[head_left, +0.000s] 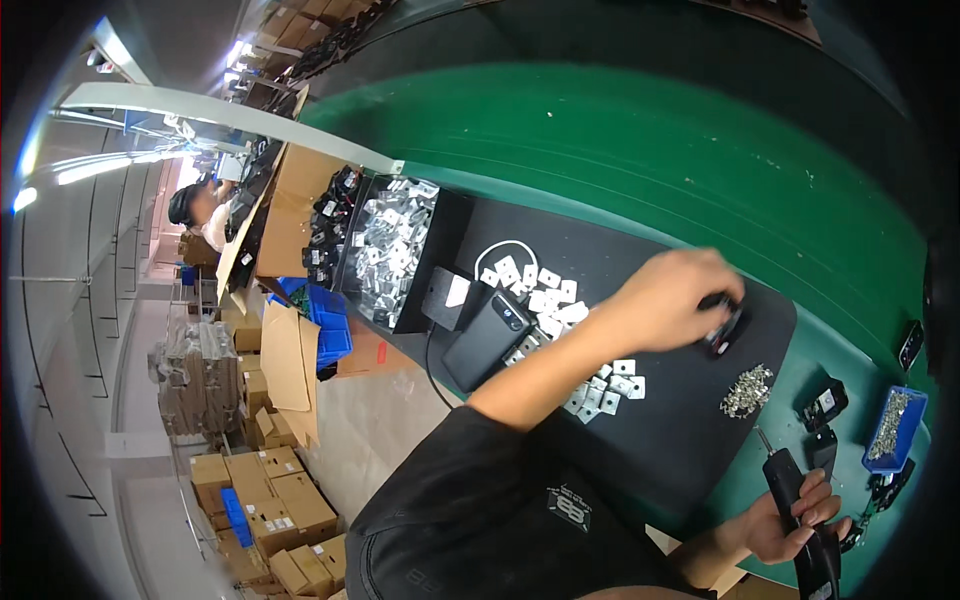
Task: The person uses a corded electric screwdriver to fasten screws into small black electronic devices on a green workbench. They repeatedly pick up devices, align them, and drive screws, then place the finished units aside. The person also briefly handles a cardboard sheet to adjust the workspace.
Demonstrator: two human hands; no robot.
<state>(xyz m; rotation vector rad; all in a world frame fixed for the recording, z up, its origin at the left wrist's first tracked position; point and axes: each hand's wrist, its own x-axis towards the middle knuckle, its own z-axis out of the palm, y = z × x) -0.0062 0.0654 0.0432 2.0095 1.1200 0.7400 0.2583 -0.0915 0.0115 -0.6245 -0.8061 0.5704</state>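
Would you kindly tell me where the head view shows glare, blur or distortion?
In the head view, the ceiling lights flare white at left; in that view, the left hand looks smeared, probably by motion, while the electric screwdriver in the right hand looks sharper; also in the head view, the pale beam bends and the corners go black.

Black screwdriver, held slanting, bit pointing forward; small black part, partly covered, farther forward
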